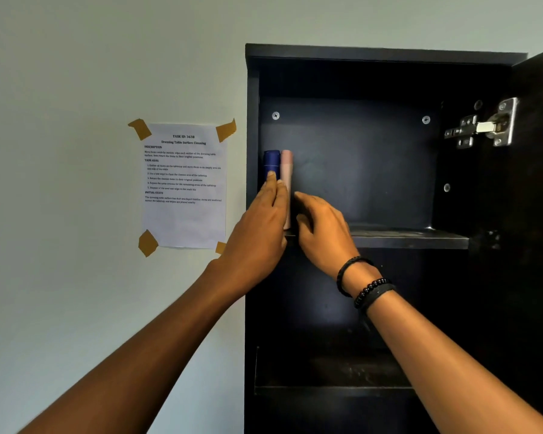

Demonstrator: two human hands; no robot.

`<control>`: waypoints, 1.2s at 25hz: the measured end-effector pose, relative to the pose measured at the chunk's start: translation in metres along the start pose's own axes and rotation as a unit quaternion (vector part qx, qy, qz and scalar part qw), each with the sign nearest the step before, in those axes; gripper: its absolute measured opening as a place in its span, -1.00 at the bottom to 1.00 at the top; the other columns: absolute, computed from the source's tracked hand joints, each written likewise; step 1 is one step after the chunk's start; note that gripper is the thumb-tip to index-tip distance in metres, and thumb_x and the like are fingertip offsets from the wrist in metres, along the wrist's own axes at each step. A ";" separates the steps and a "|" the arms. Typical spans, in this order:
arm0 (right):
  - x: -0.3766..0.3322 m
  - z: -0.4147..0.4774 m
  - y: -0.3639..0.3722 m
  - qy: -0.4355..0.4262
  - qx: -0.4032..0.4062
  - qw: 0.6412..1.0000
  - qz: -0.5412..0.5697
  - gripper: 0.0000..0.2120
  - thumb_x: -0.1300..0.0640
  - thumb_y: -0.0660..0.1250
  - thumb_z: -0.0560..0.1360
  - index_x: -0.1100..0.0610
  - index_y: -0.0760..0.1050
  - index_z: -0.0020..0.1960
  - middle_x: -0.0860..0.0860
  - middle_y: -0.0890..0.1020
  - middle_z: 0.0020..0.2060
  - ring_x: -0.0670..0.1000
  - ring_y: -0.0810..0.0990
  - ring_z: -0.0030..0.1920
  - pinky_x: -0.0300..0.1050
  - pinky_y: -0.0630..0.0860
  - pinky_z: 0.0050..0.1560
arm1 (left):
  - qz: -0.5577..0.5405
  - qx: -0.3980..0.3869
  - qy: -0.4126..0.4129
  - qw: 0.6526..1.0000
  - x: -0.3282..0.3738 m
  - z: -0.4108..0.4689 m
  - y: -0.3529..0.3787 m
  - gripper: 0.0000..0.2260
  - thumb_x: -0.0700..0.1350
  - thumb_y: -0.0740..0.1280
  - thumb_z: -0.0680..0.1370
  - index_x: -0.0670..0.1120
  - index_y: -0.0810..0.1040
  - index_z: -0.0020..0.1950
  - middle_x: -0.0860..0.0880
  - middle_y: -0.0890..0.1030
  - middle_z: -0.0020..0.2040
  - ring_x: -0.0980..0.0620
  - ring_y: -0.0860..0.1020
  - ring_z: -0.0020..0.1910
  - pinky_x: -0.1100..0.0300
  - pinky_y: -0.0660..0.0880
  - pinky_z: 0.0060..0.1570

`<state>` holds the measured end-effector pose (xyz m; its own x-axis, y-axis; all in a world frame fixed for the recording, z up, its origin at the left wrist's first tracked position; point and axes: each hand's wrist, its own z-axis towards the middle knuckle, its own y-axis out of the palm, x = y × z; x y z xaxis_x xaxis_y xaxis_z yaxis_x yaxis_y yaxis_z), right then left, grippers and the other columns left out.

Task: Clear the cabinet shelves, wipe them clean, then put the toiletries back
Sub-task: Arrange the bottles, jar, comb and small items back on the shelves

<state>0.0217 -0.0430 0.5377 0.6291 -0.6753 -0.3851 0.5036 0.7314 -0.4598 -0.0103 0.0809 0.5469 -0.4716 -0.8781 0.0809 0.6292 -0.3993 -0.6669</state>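
Probable restocking: left hand [257, 227] flat against dark-blue cylindrical bottle [271, 161], far left; right hand [323, 233] beside pale-pink tube [286, 164], grip indeterminate. Next: steady, release.

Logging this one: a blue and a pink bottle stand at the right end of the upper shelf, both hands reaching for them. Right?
No. The head view shows the blue bottle and pink bottle at the left end of the upper shelf, not the right. The left hand and right hand do reach for them.
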 end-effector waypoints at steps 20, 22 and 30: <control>-0.006 -0.282 0.072 0.157 -0.035 0.983 -0.094 -0.32 0.38 0.12 0.54 -0.02 0.00 0.55 -0.09 -0.10 0.55 -0.01 -0.18 0.55 -0.53 -0.16 0.31 | -0.091 -0.072 0.021 0.993 -0.014 -0.242 0.100 -0.53 0.03 -0.04 0.67 0.00 -0.05 0.57 -0.01 -0.11 0.58 0.02 -0.17 0.55 -0.06 -0.09 0.52; -0.002 -0.315 0.083 0.192 -0.051 0.976 -0.086 -0.32 0.37 0.12 0.54 -0.03 -0.02 0.55 -0.09 -0.10 0.56 -0.02 -0.19 0.55 -0.43 -0.19 0.39 | -0.118 -0.105 0.004 0.987 -0.012 -0.274 0.119 -0.53 0.03 -0.05 0.67 0.00 -0.06 0.57 0.00 -0.12 0.58 0.03 -0.18 0.55 -0.07 -0.10 0.52; 0.042 -0.473 0.129 0.332 -0.201 0.906 -0.172 -0.27 0.31 0.24 0.50 0.06 -0.02 0.55 0.05 -0.04 0.56 0.12 -0.08 0.55 0.05 0.07 0.52 | -0.244 -0.309 -0.144 0.908 0.019 -0.434 0.210 -0.49 0.06 -0.08 0.65 -0.05 -0.12 0.56 -0.04 -0.14 0.57 -0.04 -0.19 0.54 -0.20 -0.01 0.49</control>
<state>-0.1666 -0.0221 0.0841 -0.0856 -0.8628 -0.4983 0.2628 0.4629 -0.8466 -0.1555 0.0946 0.0865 -0.3639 -0.7048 0.6089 -0.1202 -0.6128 -0.7811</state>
